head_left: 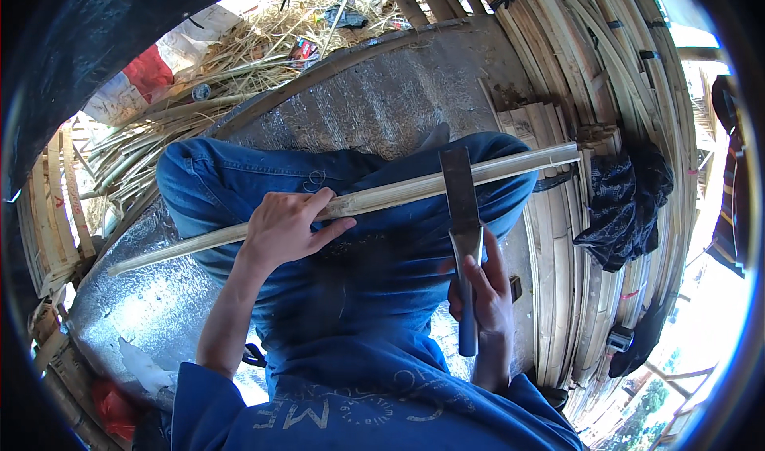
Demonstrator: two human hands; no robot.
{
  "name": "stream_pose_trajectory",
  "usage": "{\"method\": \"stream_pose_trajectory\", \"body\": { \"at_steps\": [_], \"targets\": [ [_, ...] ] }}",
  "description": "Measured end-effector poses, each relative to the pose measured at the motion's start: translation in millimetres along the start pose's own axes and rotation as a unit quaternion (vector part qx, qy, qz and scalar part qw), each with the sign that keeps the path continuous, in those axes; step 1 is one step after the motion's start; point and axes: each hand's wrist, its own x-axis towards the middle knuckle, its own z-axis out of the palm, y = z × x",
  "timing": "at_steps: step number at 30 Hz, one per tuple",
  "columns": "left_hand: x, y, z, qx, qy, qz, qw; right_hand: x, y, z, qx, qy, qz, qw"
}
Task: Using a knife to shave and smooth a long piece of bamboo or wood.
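Observation:
Across my lap lies a long split bamboo strip [398,194], slanting from lower left up to the right. My left hand [280,228] is closed over it left of its middle, with the thumb held apart on the near side. In my right hand [486,292] is a broad-bladed knife [460,188], gripped by its grey tube-like handle. Its dark flat blade points away from me and crosses over the right part of the strip. Whether the edge touches the bamboo I cannot tell.
Long bamboo slats [550,252] are stacked along my right, with a dark patterned cloth [625,204] over them. Shavings and thin strips [263,52] heap up at the far left, beside a red and white sack [147,72]. A shiny silvery sheet [382,92] lies under me.

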Motion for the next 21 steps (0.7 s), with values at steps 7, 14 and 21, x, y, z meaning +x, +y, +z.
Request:
{"method": "stream_pose_trajectory", "body": {
  "at_steps": [7,14,21],
  "targets": [
    [-1.9,-2.2,12.6,0.062,0.017,-0.026,0.998,14.2,-5.5,5.5,-0.062,0.185,0.018,0.981],
    [-4.5,1.4,11.9,0.053,0.025,-0.049,0.997,7.8,20.6,25.9,-0.046,0.058,0.039,0.996],
    [-0.9,3.2,12.1,0.032,0.054,-0.032,0.998,4.1,32.6,33.0,-0.130,0.004,0.006,0.992]
  ]
}}
